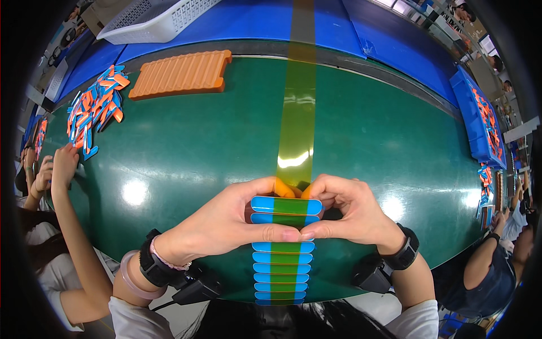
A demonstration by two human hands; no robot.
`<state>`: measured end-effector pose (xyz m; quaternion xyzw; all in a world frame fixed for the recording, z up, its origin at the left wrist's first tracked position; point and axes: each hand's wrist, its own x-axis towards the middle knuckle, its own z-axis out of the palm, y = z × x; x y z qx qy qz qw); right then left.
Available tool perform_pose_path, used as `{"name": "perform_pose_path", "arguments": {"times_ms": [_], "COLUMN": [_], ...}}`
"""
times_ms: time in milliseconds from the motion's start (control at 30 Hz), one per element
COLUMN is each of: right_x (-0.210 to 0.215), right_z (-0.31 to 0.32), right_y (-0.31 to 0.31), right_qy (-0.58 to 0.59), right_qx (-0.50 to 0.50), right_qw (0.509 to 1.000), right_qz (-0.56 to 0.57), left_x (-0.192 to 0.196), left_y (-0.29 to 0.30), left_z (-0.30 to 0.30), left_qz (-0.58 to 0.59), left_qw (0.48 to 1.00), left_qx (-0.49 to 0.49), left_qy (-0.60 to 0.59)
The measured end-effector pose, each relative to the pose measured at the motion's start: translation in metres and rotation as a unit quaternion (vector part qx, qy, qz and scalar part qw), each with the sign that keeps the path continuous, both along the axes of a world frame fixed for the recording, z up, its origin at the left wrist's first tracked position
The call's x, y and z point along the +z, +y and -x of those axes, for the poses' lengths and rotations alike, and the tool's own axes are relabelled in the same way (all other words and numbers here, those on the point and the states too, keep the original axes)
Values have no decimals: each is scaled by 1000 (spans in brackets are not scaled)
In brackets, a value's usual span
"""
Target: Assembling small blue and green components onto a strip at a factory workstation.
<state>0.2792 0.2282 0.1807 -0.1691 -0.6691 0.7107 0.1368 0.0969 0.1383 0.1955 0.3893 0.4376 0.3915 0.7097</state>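
A long see-through yellow tape (pixel 297 113) runs from the far side of the table toward me. Short blue strips with rounded ends (pixel 282 268) lie across it in a ladder-like row, down to the lower edge. Both hands grip this row near its top. My left hand (pixel 237 217) has its thumb across the front, with fingers curled behind the top strips. From the other side my right hand (pixel 344 212) does the same, and the two thumb tips meet at the middle. Fingertips behind the tape look yellow through it; what they touch there is partly hidden.
On the green table (pixel 197 135), an orange ribbed tray (pixel 180 74) stands at the far left beside a pile of blue and orange strips (pixel 99 107). A co-worker's hand (pixel 65 164) reaches toward it. A blue bin (pixel 477 118) of strips is at right; a white basket (pixel 152 25) sits behind.
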Motion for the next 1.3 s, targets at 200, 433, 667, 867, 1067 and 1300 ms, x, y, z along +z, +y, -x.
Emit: {"name": "perform_pose_path", "arguments": {"times_ms": [200,433,667,867,1067,1300], "right_x": [1,0,0,-1,1,3], "right_z": [1,0,0,0,0,2], "right_y": [-2,-2,-1,-1,-1,-2], "right_qy": [-7,-6,-2,-3,2,0], "right_qx": [-5,-8,-7,-7,-3,-7], "right_qw": [1000,1000,1000,1000,1000,1000], "right_qz": [9,-7,10,10,-4,-21], "left_x": [-1,-4,-3,-4,-5,-1], "left_y": [-2,0,-1,-1,-1,-1], "left_z": [0,-2,-1,-1,0,-2], "left_qz": [-10,5,-4,-6,-11,-10], "left_qw": [1000,1000,1000,1000,1000,1000], "left_qx": [0,8,1,5,0,-4], "left_qy": [20,5,6,8,8,2]}}
